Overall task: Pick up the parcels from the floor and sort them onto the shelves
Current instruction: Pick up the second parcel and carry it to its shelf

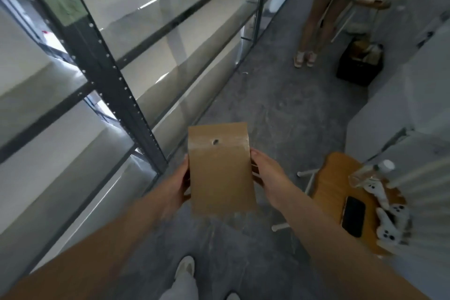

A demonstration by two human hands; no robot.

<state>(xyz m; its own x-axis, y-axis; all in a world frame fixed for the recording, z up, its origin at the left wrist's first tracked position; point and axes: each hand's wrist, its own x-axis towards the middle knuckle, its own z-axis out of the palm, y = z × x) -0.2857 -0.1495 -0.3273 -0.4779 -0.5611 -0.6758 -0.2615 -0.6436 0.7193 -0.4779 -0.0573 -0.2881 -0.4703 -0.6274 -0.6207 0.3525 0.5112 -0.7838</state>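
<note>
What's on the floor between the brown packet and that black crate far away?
Nothing: the head view shows only bare grey floor between the brown packet, held by both hands, and the black crate.

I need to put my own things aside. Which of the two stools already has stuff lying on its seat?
The near wooden stool at the right, carrying a phone; the far stool looks bare.

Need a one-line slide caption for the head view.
Both hands, left hand and right hand, hold a brown paper parcel upright beside empty metal shelves.

Grey concrete floor (280,105), wooden stool (333,178) (white legs), pale walls (414,31)
</note>
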